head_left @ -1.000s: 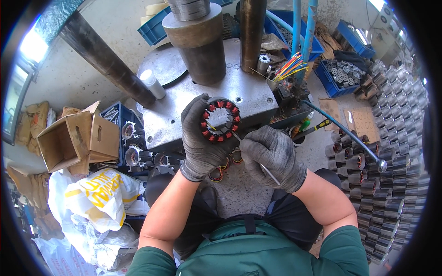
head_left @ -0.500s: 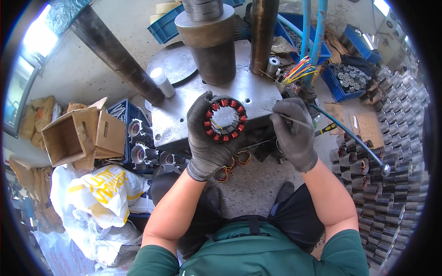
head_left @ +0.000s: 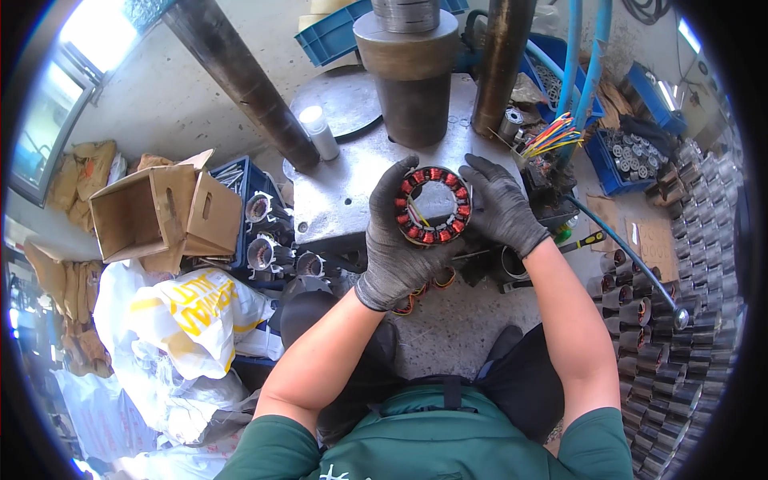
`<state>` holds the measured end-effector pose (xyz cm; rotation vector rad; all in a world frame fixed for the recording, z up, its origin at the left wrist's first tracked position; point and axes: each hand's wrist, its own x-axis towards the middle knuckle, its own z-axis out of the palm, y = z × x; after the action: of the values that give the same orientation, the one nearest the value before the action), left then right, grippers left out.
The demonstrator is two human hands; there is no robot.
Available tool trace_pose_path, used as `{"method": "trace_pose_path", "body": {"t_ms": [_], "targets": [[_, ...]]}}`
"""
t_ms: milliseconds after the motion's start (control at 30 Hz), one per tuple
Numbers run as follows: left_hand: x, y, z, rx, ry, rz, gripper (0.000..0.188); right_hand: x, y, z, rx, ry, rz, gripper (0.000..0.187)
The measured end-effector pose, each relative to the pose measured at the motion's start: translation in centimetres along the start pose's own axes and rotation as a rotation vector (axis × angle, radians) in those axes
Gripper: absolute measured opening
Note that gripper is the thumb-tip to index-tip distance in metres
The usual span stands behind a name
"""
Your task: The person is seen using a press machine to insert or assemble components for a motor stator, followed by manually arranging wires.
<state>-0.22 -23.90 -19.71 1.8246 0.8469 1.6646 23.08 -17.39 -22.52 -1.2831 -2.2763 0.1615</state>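
A round motor stator [head_left: 433,237], with red copper windings around an open centre, is held upright above the front edge of the metal press table [head_left: 336,210]. My gloved left hand [head_left: 398,248] wraps its left and lower side. My gloved right hand [head_left: 504,204] reaches in from the right, its fingers at the stator's right rim; the thumb is partly hidden. Yellowish lead wires [head_left: 417,214] show inside the ring. Below the left hand, more coloured wire loops [head_left: 442,278] hang near the floor, partly covered.
A thick press ram [head_left: 412,96] stands over the table between steel columns [head_left: 500,72]. A white bottle [head_left: 320,134] is at left, a bundle of coloured wires [head_left: 556,134] at right. A cardboard box [head_left: 144,216] is left; rows of metal cylinders [head_left: 680,352] fill the right. A long-handled rod [head_left: 628,256] slants there.
The view has shifted left. My right hand has moved in from apart to the stator's right rim; the thin metal piece it held is no longer visible. The left hand still holds the stator.
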Motion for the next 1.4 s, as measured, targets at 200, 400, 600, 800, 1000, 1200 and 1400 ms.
{"method": "trace_pose_path", "body": {"t_ms": [200, 400, 600, 800, 1000, 1200, 1400], "targets": [[0.1, 0.9, -0.2, -0.327, -0.092, -0.393, 0.130, -0.7, -3.7, -2.8, 0.961, 0.193, 0.262, 0.060], [0.4, 1.2, -1.3, -0.627, -0.313, -0.897, 0.104, -2.8, -6.3, -6.6, 1.020, -0.353, 0.127, 0.070], [1.0, 0.8, -1.4, -0.905, -0.341, -0.998, 0.088, -3.8, -6.7, -6.7, 1.551, -0.076, 0.445, 0.079], [0.7, 1.3, 0.8, -0.277, -0.093, -0.422, 0.063, -4.3, -8.2, -5.0, 1.830, 0.151, 0.554, 0.067], [0.0, 1.3, 1.8, 0.348, -0.109, -0.103, 0.059, -5.0, -10.3, -4.0, 1.793, 0.124, 0.614, 0.058], [0.6, 0.8, 0.8, 0.205, -0.249, 0.004, 0.041, -5.6, -10.4, -3.6, 1.695, 0.070, 0.517, 0.061], [0.8, 1.6, 1.2, 0.310, -0.376, -0.133, 0.034, -5.3, -10.1, -4.0, 1.751, 0.056, 0.660, 0.064]]}}
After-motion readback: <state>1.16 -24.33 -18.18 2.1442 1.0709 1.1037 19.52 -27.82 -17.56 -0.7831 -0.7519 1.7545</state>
